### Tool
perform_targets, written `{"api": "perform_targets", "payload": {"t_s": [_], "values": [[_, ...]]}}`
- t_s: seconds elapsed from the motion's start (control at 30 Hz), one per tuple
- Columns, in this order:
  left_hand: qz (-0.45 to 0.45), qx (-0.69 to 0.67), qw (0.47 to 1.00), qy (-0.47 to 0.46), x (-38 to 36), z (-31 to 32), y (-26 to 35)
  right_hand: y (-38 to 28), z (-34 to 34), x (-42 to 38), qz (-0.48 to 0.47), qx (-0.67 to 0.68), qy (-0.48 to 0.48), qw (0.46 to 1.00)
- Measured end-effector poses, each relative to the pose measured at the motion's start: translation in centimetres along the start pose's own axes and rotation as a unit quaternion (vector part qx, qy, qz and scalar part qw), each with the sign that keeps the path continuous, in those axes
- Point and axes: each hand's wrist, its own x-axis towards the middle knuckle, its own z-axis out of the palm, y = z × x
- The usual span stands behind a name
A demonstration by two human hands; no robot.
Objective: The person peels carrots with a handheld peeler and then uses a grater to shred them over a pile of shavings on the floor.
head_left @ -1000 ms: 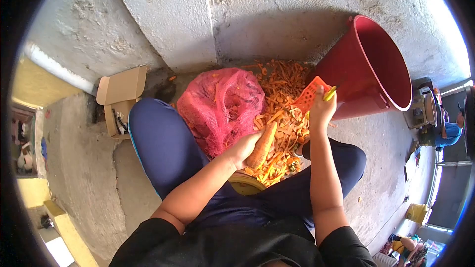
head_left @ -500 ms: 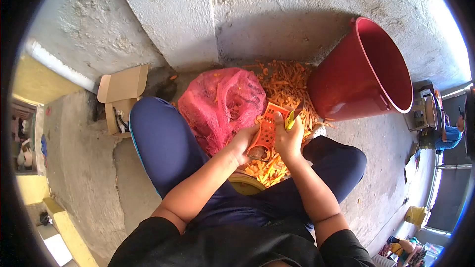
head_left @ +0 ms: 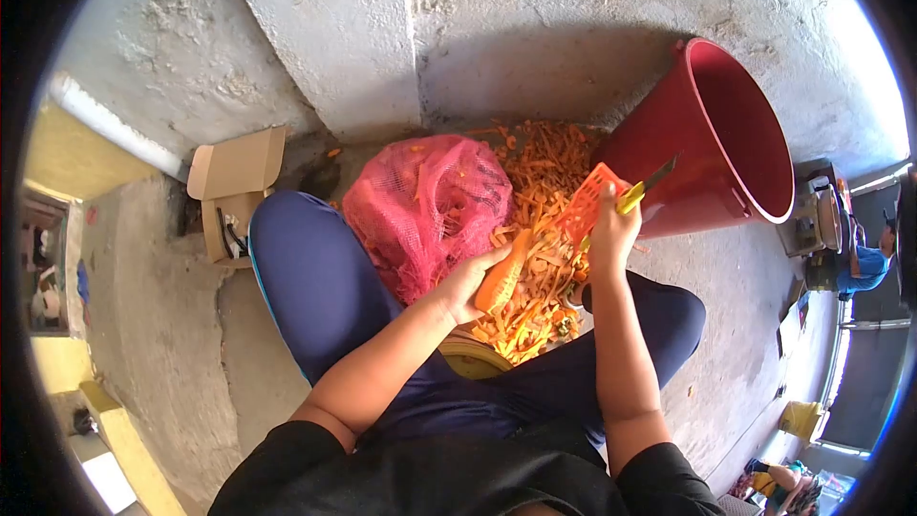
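Observation:
An orange carrot [head_left: 503, 275] lies in my left hand [head_left: 463, 289], fingers closed around its side. My right hand [head_left: 611, 234] is up to the right, gripping an orange perforated plastic grater-like tool [head_left: 585, 201]. A knife with a yellow handle [head_left: 630, 197] and a dark blade is held in the same hand, the blade pointing away toward the red bucket. Beneath both hands spreads a heap of orange peelings [head_left: 542, 311]. A pink mesh bag [head_left: 425, 210] sits just beyond my left hand; its contents are hard to make out.
A large red bucket [head_left: 659, 148] leans tilted at the right by the rough wall [head_left: 535, 0]. Between my legs shows a yellow container rim [head_left: 473, 360]. An open cardboard box [head_left: 234, 167] stands left. Two people [head_left: 864, 268] are at the far right.
My right hand has moved right and up with the perforated tool and knife, away from the left hand. The carrot, earlier behind the tool, now shows fully in my left hand.

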Motion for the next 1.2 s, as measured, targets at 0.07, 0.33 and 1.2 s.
{"api": "perform_targets", "payload": {"t_s": [0.07, 0.33, 1.2], "values": [[0.000, -0.034, 0.999, 0.022, 0.6, -0.4, 0.0, -1.1, 0.4, -2.6, 0.045, -0.004, -0.061, 0.997], [0.039, -0.032, 0.997, 0.054, 1.3, 0.0, -0.5, -1.8, 2.1, -6.7, -0.056, -0.060, -0.159, 0.984], [0.224, 0.491, 0.836, 0.099, 1.4, -2.7, 1.2, 0.0, -1.3, -2.9, -0.028, -0.291, -0.510, 0.809]]}}
